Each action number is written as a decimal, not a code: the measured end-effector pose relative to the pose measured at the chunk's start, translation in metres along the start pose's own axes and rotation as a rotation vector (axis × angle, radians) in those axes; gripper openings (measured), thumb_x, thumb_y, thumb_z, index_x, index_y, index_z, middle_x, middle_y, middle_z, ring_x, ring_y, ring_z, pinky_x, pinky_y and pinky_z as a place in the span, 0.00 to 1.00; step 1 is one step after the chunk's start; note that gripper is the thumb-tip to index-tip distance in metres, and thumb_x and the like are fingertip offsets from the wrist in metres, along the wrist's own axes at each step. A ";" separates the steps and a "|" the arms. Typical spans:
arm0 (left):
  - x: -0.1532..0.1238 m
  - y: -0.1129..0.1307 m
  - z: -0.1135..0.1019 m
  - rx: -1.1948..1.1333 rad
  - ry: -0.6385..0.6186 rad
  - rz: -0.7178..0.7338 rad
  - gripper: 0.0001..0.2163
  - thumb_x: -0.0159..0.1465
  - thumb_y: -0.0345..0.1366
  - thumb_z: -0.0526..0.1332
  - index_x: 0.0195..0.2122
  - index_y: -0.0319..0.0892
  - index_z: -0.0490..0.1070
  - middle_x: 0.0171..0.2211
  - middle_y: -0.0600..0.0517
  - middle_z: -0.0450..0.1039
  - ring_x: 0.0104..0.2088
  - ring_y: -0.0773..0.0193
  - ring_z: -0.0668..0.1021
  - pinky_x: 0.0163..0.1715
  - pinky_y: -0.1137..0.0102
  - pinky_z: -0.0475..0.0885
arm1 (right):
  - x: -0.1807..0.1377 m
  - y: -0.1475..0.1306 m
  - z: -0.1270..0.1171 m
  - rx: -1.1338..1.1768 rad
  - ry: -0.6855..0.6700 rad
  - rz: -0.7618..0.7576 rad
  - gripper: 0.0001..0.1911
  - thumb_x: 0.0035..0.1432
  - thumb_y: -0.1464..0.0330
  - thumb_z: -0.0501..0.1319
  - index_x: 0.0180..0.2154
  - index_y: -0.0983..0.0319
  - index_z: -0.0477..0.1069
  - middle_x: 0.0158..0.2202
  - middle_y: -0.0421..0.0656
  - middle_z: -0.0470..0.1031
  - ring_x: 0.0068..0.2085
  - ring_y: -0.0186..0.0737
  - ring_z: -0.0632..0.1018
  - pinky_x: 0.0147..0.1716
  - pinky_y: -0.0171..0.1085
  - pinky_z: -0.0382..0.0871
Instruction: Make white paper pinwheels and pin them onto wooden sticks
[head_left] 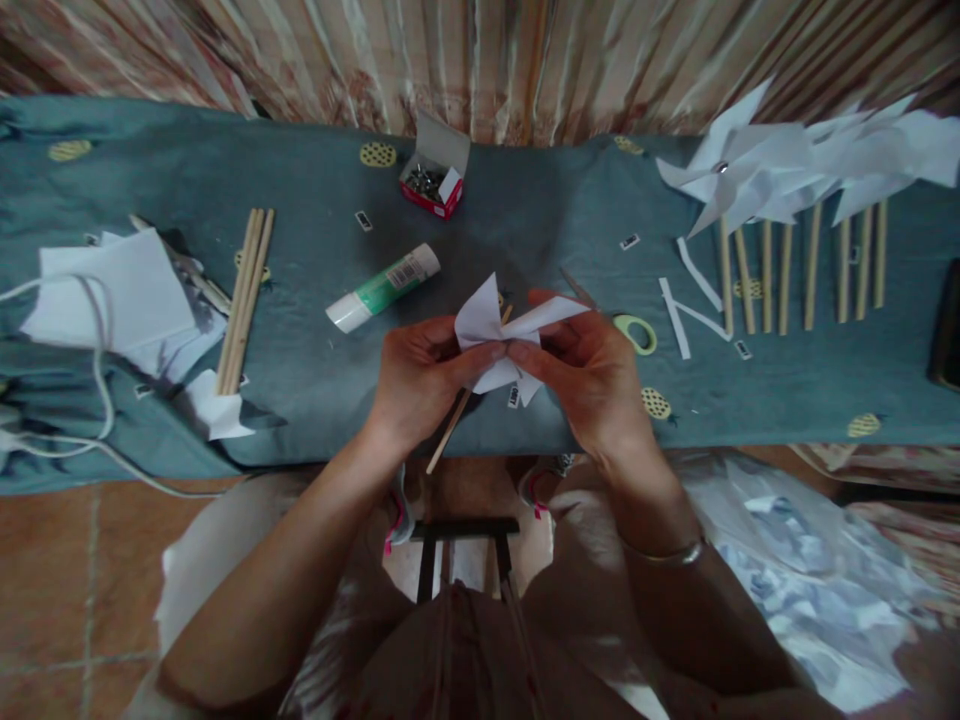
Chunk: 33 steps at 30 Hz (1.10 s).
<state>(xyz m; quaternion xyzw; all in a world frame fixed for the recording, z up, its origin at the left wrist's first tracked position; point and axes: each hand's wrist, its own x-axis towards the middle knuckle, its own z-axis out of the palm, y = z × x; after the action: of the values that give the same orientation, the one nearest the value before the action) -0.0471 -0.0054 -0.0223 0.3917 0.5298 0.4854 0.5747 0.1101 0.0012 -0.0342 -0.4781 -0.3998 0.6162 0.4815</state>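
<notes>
A white paper pinwheel (pixel 487 310) is held in front of me above the table's near edge. My left hand (pixel 424 375) grips its left side, with the thumb pressed at the centre. From the other side my right hand (pixel 589 375) pinches the paper, its thumb tip meeting the left one. Both hands are closed on the paper, and the thumbs hide its middle. Beneath the paper lies a thin wooden stick (pixel 450 432), its lower end sticking out past the table edge; I cannot tell whether it is joined to the paper.
A glue stick (pixel 384 287) and an open box of metal pins (pixel 435 180) are beyond my hands. Scissors (pixel 636 333) and paper strips (pixel 675 318) lie right. Finished pinwheels (pixel 780 165) rest far right. Paper sheets (pixel 112 295), sticks (pixel 246 300) and a white cable (pixel 101 375) lie left.
</notes>
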 end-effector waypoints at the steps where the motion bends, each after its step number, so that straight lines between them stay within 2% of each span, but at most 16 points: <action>1: 0.000 0.000 0.000 -0.005 0.002 0.002 0.11 0.50 0.40 0.75 0.30 0.40 0.80 0.29 0.52 0.81 0.30 0.62 0.80 0.31 0.69 0.76 | 0.000 0.000 0.000 0.003 0.003 -0.001 0.23 0.47 0.67 0.74 0.46 0.56 0.71 0.36 0.36 0.82 0.39 0.38 0.83 0.39 0.39 0.81; 17: 0.001 -0.002 -0.001 0.043 0.029 0.000 0.08 0.51 0.39 0.74 0.28 0.42 0.79 0.27 0.52 0.80 0.29 0.62 0.79 0.30 0.69 0.75 | -0.001 0.001 0.002 -0.060 0.020 -0.017 0.21 0.48 0.65 0.73 0.44 0.56 0.71 0.34 0.37 0.81 0.39 0.39 0.83 0.41 0.41 0.80; 26: 0.001 -0.001 0.000 0.032 0.027 -0.003 0.07 0.52 0.38 0.74 0.28 0.42 0.80 0.28 0.52 0.80 0.30 0.62 0.80 0.29 0.69 0.76 | -0.001 -0.001 0.004 -0.043 0.058 -0.002 0.20 0.46 0.67 0.73 0.42 0.56 0.71 0.29 0.34 0.78 0.35 0.37 0.82 0.37 0.38 0.79; 33: 0.002 -0.002 0.001 -0.010 0.030 0.011 0.06 0.52 0.36 0.73 0.30 0.42 0.81 0.29 0.52 0.81 0.30 0.62 0.81 0.31 0.68 0.77 | 0.000 -0.003 0.003 -0.035 0.029 -0.007 0.21 0.46 0.66 0.73 0.42 0.55 0.70 0.32 0.35 0.79 0.37 0.38 0.82 0.39 0.40 0.80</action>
<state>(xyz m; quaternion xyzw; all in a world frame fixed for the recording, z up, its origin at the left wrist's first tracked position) -0.0461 -0.0040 -0.0250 0.3844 0.5339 0.4970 0.5658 0.1075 0.0020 -0.0307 -0.4939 -0.4052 0.6003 0.4812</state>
